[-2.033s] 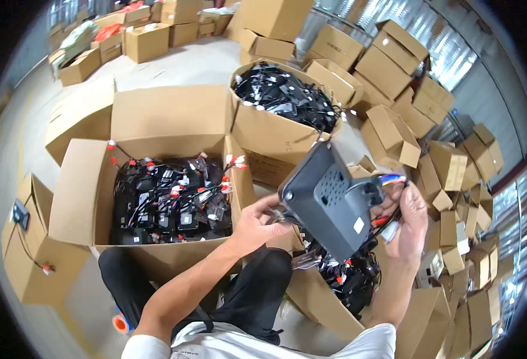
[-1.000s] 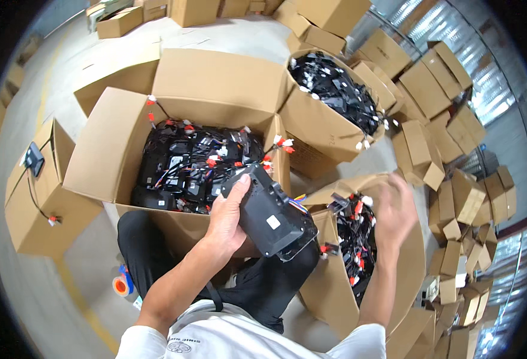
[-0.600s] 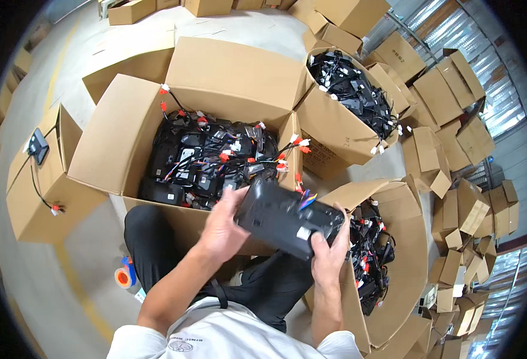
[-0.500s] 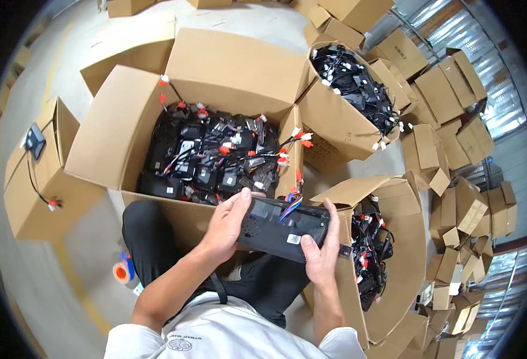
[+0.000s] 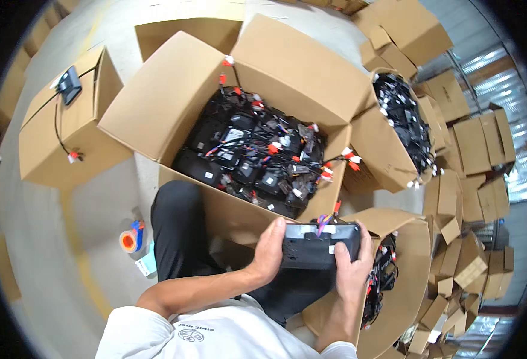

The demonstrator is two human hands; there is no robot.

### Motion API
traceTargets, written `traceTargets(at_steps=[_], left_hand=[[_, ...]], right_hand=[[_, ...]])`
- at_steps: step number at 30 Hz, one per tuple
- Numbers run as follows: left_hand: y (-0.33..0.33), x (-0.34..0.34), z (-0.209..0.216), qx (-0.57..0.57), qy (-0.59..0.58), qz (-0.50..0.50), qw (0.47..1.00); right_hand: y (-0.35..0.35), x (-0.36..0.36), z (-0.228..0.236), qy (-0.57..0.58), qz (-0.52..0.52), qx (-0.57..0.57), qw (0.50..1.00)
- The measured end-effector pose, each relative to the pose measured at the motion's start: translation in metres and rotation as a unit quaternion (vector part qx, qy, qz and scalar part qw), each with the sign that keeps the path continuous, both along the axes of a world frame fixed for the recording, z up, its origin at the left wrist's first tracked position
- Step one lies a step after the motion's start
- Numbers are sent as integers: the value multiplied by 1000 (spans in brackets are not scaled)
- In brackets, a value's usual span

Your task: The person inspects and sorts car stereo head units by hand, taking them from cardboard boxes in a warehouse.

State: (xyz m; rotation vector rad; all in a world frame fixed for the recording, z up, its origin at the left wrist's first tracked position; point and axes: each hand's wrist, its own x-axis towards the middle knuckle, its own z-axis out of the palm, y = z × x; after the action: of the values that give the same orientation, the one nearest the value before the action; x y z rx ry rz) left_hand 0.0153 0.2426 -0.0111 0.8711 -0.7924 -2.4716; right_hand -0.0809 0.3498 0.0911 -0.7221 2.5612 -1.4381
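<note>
Between my two hands is a flat black plastic electronic unit (image 5: 311,254), with a bundle of coloured wires at its far edge and a small white label. My left hand (image 5: 267,254) grips its left end. On the right end my right hand (image 5: 354,263) is closed, its thumb lying over the face beside the label. Just beyond the unit stands a large open carton (image 5: 299,66), filled with similar black units (image 5: 248,167) whose cables end in red and white connectors.
To the right, an open carton (image 5: 407,281) and a farther one (image 5: 365,143) hold more black wired parts. A closed carton (image 5: 54,143) at left carries a black device (image 5: 69,85) with a cable. A tape roll (image 5: 130,240) lies on the floor; empty cartons (image 5: 473,149) pile up at far right.
The view has turned, so the cartons appear shifted. The unit is still in both hands and has tilted, showing more of its far edge.
</note>
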Motion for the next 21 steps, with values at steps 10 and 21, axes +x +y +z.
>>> traceTargets(at_steps=[10, 21], left_hand=[[-86, -21, 38, 127, 253, -264, 922], [-301, -59, 43, -63, 167, 8, 984]], right_hand=[[-23, 3, 71, -20, 384, 186, 904], [-137, -70, -39, -127, 160, 6, 979]])
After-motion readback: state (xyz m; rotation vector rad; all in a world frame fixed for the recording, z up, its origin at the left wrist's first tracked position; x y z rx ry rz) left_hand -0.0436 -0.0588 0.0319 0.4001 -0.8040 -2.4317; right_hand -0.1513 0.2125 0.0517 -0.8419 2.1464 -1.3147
